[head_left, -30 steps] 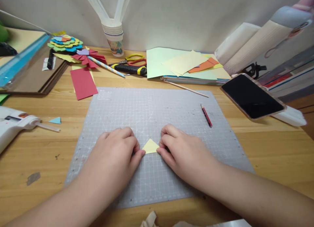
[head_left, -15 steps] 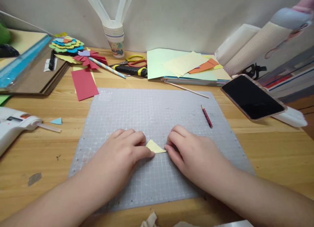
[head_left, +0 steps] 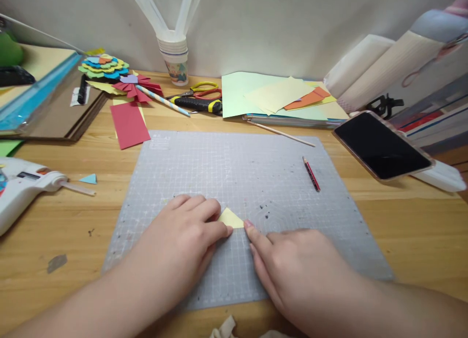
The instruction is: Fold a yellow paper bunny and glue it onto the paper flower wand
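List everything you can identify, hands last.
Table: 1, brown, underneath
Mat: 1, grey, on table
Paper piece: 1, yellow, on mat
Pencil: 1, red and black, mat's right
Thin stick: 1, pale, mat's far edge
Phone: 1, black, table's right
Clip: 1, black, behind phone
Glue gun: 1, white, table's left
Paper scrap: 1, blue, by glue gun
Card: 1, red, by mat's far-left corner
Paper flowers: 2, multicoloured, red, far left
Cardboard: several, brown, far left
Cup stack: 1, white, by wall
Tools: several, yellow, red, black, beyond mat
Paper stack: 1, mixed, beyond mat
Left hand: 1, on paper piece
Right hand: 1, at paper piece's right corner
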A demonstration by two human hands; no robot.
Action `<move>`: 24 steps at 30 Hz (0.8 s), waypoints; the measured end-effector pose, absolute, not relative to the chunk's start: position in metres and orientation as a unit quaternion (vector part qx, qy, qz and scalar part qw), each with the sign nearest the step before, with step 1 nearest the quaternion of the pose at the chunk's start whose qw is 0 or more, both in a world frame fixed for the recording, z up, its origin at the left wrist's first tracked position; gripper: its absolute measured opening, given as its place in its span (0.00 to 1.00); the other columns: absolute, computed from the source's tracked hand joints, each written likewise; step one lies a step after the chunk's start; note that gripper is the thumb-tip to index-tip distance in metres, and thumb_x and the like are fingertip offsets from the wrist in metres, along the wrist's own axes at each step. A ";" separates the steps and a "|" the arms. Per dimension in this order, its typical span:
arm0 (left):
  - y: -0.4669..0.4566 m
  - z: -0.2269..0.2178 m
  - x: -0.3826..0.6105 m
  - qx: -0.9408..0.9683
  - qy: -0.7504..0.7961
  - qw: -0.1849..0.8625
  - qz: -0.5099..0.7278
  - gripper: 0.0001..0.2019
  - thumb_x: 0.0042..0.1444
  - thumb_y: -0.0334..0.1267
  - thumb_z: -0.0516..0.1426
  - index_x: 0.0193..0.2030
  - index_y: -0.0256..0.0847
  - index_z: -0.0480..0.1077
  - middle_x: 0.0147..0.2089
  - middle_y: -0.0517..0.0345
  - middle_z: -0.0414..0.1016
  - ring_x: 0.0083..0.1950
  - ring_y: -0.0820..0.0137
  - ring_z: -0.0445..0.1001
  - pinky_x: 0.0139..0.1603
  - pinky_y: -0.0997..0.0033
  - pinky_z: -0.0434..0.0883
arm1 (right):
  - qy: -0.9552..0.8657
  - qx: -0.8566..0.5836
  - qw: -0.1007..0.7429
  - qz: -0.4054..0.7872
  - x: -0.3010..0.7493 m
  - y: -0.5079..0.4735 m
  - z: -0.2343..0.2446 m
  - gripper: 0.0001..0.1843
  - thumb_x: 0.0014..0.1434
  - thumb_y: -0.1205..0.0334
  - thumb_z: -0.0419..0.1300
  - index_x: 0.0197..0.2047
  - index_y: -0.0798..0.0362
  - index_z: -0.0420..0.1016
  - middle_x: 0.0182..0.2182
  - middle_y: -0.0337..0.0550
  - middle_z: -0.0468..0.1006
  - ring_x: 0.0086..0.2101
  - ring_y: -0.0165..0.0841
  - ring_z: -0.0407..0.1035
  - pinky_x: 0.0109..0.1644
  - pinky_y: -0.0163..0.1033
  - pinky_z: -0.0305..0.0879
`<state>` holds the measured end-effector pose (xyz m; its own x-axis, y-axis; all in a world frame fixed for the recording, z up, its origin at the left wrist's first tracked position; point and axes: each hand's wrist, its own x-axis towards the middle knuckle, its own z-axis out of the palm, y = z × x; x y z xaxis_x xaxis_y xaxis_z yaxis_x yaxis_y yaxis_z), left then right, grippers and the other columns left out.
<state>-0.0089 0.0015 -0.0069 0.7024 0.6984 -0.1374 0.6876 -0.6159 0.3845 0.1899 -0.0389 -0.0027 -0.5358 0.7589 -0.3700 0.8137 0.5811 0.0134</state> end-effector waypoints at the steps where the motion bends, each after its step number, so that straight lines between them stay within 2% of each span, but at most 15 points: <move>1: -0.001 -0.006 -0.007 0.901 0.387 0.195 0.018 0.11 0.62 0.34 0.53 0.43 0.50 0.77 0.37 0.58 0.71 0.40 0.62 0.69 0.44 0.56 0.62 | 0.874 0.447 0.171 -0.083 0.190 -0.038 -0.001 0.29 0.55 0.68 0.59 0.61 0.62 0.71 0.25 0.47 0.82 0.18 0.36 0.72 0.17 0.40 0.45; 6: -0.013 -0.007 0.003 0.922 0.371 0.106 0.044 0.13 0.61 0.34 0.52 0.46 0.45 0.76 0.36 0.56 0.74 0.38 0.61 0.71 0.43 0.54 0.65 | 0.866 0.443 0.188 -0.135 0.187 -0.031 0.007 0.29 0.56 0.69 0.57 0.61 0.64 0.70 0.28 0.50 0.83 0.21 0.39 0.75 0.16 0.41 0.46; 10: -0.019 -0.005 0.006 0.922 0.380 0.029 0.072 0.11 0.56 0.32 0.53 0.37 0.41 0.78 0.33 0.53 0.73 0.37 0.59 0.70 0.42 0.53 0.65 | 0.846 0.453 0.231 -0.164 0.184 -0.026 0.012 0.29 0.61 0.67 0.54 0.65 0.63 0.66 0.31 0.51 0.84 0.25 0.41 0.77 0.18 0.42 0.46; 13: -0.021 -0.001 0.004 0.909 0.411 0.012 0.068 0.10 0.52 0.32 0.54 0.31 0.42 0.78 0.29 0.53 0.70 0.34 0.58 0.69 0.40 0.51 0.65 | 0.841 0.453 0.244 -0.169 0.184 -0.025 0.014 0.30 0.60 0.66 0.55 0.66 0.62 0.64 0.33 0.52 0.84 0.27 0.41 0.78 0.18 0.41 0.46; 19: -0.020 0.003 -0.009 0.898 0.439 0.011 0.024 0.14 0.56 0.38 0.52 0.24 0.43 0.76 0.23 0.52 0.70 0.29 0.58 0.68 0.38 0.48 0.64 | 0.835 0.468 0.229 -0.178 0.186 -0.027 0.013 0.29 0.63 0.64 0.53 0.66 0.60 0.64 0.34 0.50 0.84 0.28 0.42 0.77 0.20 0.42 0.46; 22: -0.013 -0.001 -0.012 0.880 0.471 0.051 0.029 0.17 0.59 0.41 0.52 0.21 0.43 0.72 0.23 0.55 0.69 0.29 0.60 0.68 0.38 0.51 0.64 | 0.845 0.472 0.186 -0.170 0.188 -0.025 0.011 0.24 0.63 0.64 0.51 0.61 0.59 0.71 0.32 0.49 0.84 0.27 0.42 0.76 0.22 0.43 0.47; 24: -0.006 -0.006 -0.012 0.876 0.470 0.095 0.054 0.16 0.61 0.41 0.52 0.23 0.42 0.70 0.27 0.56 0.69 0.32 0.62 0.69 0.38 0.55 0.64 | 0.855 0.475 0.135 -0.160 0.189 -0.022 0.009 0.19 0.63 0.65 0.50 0.51 0.57 0.78 0.29 0.47 0.83 0.27 0.41 0.75 0.24 0.43 0.48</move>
